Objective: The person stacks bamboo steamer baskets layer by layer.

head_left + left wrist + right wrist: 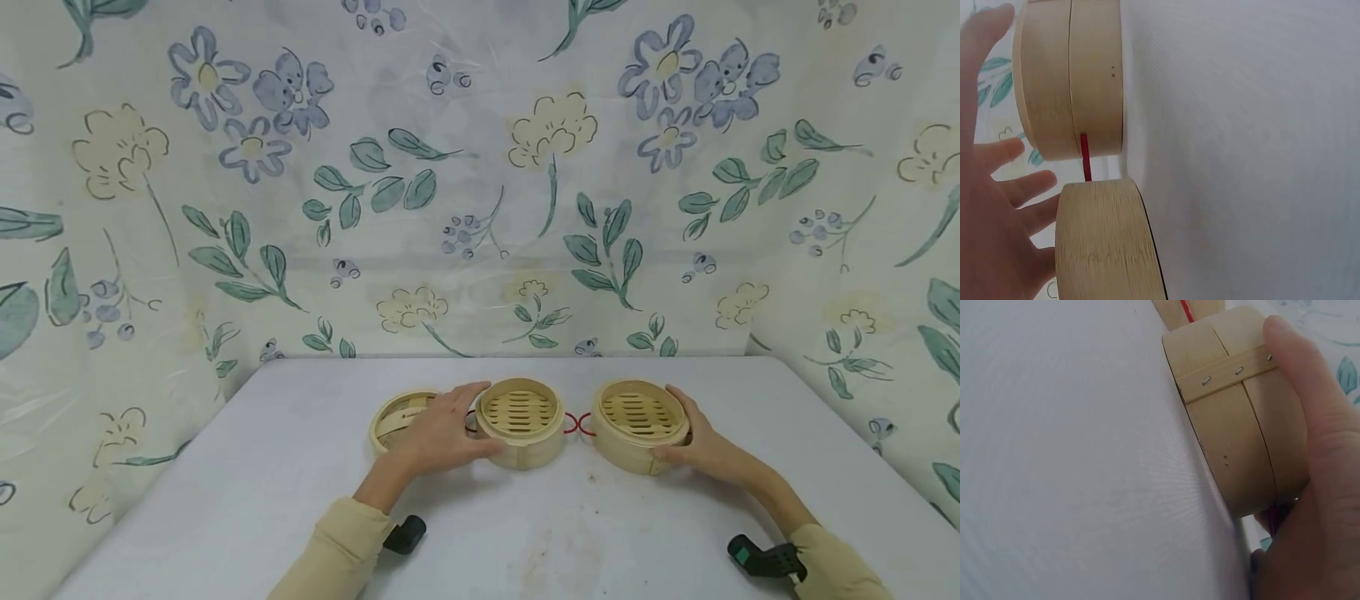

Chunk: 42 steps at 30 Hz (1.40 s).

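Note:
Two round bamboo steamer baskets with slatted bottoms and red side loops stand side by side on the white table. Around the left side of the middle basket (521,452) my left hand (442,429) is spread. In the left wrist view a gap shows between that thumb and the basket (1072,75). A bamboo lid (390,417) lies just left, partly hidden by the left hand. My right hand (708,446) grips the right basket (626,446) from its right side, thumb in front. The right wrist view shows the thumb against this basket's stapled wall (1229,425).
The white table (555,533) stretches out in front of the baskets, with faint brownish stains near its middle. A floral-patterned sheet (480,200) rises behind the table and along both sides. Black devices (405,535) are worn at both wrists.

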Each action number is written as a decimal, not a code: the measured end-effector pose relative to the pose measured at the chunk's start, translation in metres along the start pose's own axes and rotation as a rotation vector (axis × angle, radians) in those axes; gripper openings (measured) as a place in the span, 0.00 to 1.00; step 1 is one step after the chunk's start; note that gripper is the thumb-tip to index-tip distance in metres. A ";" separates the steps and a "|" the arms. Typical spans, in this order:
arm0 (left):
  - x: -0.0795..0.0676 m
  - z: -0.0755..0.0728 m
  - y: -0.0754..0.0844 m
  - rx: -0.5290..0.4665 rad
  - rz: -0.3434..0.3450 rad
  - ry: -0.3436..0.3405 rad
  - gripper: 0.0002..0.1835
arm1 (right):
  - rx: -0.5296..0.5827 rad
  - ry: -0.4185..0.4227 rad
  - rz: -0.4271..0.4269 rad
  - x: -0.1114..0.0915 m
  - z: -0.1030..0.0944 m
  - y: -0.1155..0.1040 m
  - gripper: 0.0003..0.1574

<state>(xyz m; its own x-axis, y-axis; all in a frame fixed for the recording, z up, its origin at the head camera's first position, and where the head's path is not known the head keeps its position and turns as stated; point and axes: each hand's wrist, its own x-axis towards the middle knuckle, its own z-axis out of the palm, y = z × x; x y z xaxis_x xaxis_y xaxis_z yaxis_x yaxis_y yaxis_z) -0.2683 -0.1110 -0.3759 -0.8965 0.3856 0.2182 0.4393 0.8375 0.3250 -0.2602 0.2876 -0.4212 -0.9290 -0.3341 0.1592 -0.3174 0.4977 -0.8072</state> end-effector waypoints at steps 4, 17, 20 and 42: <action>0.004 0.003 0.003 0.048 0.019 -0.039 0.53 | 0.007 -0.002 0.013 -0.002 -0.003 0.000 0.65; 0.012 0.011 0.012 0.057 0.054 -0.040 0.56 | -0.001 -0.009 0.091 -0.009 -0.015 -0.003 0.64; 0.014 0.012 0.014 0.042 0.054 -0.032 0.56 | 0.007 -0.012 0.098 -0.010 -0.018 -0.002 0.64; 0.012 0.010 0.007 0.013 -0.035 -0.038 0.65 | 0.054 -0.006 0.113 0.004 -0.006 -0.002 0.64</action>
<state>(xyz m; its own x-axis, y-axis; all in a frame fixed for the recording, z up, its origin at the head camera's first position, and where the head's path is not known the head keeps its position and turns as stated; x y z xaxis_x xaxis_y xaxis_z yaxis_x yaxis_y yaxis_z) -0.2769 -0.0968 -0.3808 -0.9131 0.3700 0.1715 0.4068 0.8557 0.3199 -0.2643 0.2904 -0.4153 -0.9571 -0.2829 0.0621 -0.1996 0.4888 -0.8493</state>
